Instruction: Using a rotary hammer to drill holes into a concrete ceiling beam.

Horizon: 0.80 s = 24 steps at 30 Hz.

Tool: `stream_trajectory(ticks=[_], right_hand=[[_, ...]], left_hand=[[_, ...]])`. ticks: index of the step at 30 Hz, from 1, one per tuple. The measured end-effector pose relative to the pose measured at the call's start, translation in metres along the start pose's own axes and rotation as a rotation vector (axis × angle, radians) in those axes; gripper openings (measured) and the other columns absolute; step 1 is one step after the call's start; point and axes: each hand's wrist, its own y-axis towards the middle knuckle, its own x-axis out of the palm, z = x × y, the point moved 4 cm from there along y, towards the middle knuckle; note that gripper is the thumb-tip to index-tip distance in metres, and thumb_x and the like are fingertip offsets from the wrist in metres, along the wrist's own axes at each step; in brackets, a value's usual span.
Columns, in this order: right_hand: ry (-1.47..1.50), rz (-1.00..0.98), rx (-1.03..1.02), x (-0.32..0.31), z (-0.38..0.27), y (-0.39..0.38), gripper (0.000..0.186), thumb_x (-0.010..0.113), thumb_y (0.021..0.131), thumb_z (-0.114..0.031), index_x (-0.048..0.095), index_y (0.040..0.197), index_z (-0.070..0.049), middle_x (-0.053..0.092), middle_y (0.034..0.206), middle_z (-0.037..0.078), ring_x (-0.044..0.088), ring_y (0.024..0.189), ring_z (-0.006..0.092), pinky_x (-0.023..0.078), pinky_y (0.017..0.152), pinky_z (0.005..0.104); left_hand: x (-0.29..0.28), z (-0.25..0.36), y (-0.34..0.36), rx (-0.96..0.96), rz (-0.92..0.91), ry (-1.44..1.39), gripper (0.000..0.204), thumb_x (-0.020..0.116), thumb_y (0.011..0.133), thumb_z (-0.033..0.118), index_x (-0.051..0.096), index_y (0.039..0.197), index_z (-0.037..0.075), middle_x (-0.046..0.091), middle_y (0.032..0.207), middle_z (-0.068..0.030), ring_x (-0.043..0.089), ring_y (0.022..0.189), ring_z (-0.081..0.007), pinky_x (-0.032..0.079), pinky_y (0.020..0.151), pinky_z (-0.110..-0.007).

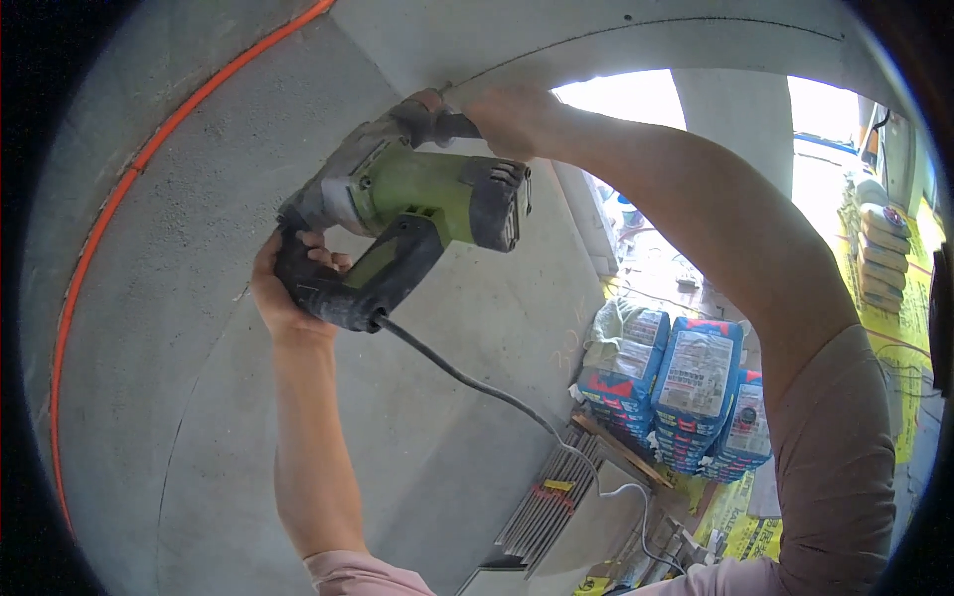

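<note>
A green and black rotary hammer drill (422,189) is raised in front of me, close to the grey wall and the concrete overhead. My left hand (283,283) is wrapped round its black rear handle, fingers curled through the grip. At the front end, my right hand (512,119) closes on the black side handle beside the chuck. The nose reaches close to the edge of the overhead surface; whether the bit touches it I cannot tell. From the bottom of the handle a dark power cord (467,382) hangs down to the right.
An orange conduit (129,179) runs along the wall at left. Stacked blue bags (696,387) stand lower right, near leaning tiles or panels (547,497). Further back are more bags (882,258). Yellow printed sheeting (745,531) covers part of the floor. A dark line (646,27) marks the overhead concrete.
</note>
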Motion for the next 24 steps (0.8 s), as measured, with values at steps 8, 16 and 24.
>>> stream_trajectory(ticks=[8,16,24], right_hand=[[0.118,0.117,-0.002,0.017,0.012,0.000,0.029,0.054,0.080,-0.001,0.061,0.108,-0.003,0.068,0.095,0.019,0.067,0.095,0.0355,0.053,0.079,0.0462],[0.194,0.095,0.042,0.025,0.016,-0.006,0.034,0.057,0.080,-0.002,0.059,0.114,-0.004,0.068,0.102,0.018,0.067,0.101,0.0342,0.053,0.083,0.0451],[0.107,0.126,-0.015,0.028,0.013,-0.002,0.027,0.050,0.083,-0.005,0.058,0.109,-0.004,0.067,0.090,0.020,0.067,0.091,0.0377,0.052,0.076,0.0487]], left_hand=[[0.021,0.005,-0.005,0.057,-0.046,0.103,0.021,0.048,0.095,0.028,0.055,0.093,0.008,0.060,0.072,-0.0039,0.057,0.057,-0.0141,0.046,0.063,-0.035],[0.047,0.002,-0.019,0.142,-0.022,0.180,0.020,0.047,0.095,0.026,0.055,0.090,0.009,0.061,0.072,-0.0052,0.058,0.058,-0.0143,0.050,0.063,-0.034],[0.021,-0.004,-0.013,0.094,-0.040,0.113,0.019,0.047,0.094,0.026,0.055,0.090,0.009,0.061,0.072,-0.0059,0.059,0.059,-0.0155,0.051,0.061,-0.036]])
